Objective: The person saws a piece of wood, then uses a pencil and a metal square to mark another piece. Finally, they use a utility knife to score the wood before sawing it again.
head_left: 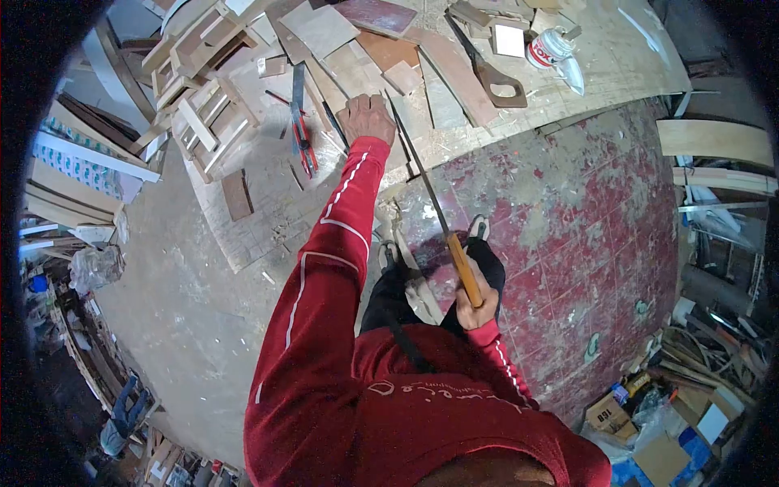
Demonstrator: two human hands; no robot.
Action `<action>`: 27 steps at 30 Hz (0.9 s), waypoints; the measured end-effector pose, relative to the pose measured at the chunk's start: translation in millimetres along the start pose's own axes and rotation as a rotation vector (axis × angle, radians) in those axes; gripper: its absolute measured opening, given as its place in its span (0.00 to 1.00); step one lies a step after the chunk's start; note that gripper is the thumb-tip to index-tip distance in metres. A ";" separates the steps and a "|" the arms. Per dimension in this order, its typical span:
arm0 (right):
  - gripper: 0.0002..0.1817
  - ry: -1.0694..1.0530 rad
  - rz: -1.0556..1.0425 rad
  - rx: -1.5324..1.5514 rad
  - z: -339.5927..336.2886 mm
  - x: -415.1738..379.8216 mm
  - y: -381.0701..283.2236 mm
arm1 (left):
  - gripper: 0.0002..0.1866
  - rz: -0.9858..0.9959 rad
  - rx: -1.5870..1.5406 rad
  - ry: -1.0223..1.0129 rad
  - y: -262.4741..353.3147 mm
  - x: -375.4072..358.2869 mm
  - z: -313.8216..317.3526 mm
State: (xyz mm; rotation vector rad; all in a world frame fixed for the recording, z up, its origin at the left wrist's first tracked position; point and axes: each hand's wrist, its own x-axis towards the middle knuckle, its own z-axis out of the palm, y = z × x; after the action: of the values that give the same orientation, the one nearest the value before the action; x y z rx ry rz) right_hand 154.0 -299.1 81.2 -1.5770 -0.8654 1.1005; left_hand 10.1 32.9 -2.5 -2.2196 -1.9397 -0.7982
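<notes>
My right hand (479, 307) is wrapped round the orange-brown wooden handle of a handsaw (434, 199). The saw's narrow blade points away from me, its far part reaching over the workbench edge close to the right side of my left hand. My left hand (367, 120) presses down with bent fingers on a wooden board (331, 81) near the bench edge. Its fingertips are mostly hidden under the knuckles. Left of that hand lie red-handled pliers (303, 146) and a metal rule (298, 89).
Flat wood pieces (385, 53) cover the workbench (584, 105). A second handsaw (487, 73) and a white tub with red lettering (548, 49) are at the right. Small wooden frames (215, 130) stand left. Boxes and scraps (613, 418) lie on the floor at lower right.
</notes>
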 end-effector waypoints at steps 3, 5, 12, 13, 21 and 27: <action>0.29 -0.013 -0.176 -0.295 7.9 22.3 -0.8 | 0.05 0.031 0.013 0.010 2.0 2.8 -0.6; 0.30 -0.067 -0.056 -0.335 15.9 52.9 -6.5 | 0.05 0.076 0.010 0.037 1.0 0.6 -4.3; 0.29 0.012 -0.247 -0.293 -2.2 2.3 15.8 | 0.05 0.036 -0.025 0.067 -0.3 0.2 1.7; 0.29 0.014 -0.252 -0.291 7.0 15.9 15.3 | 0.06 0.048 0.011 0.028 0.1 0.3 -1.1; 0.29 -0.006 -0.196 -0.198 4.5 10.4 -11.1 | 0.05 -0.003 -0.016 -0.010 0.9 1.6 2.6; 0.29 -0.089 -0.041 -0.295 23.6 61.3 2.1 | 0.04 0.047 -0.006 0.030 -0.7 -0.4 1.9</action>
State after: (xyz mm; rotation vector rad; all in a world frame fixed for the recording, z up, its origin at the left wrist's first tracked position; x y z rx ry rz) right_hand 152.2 -236.3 62.2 -1.7510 -1.1570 1.0561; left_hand 10.0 33.4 -4.5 -2.2342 -1.8678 -0.8262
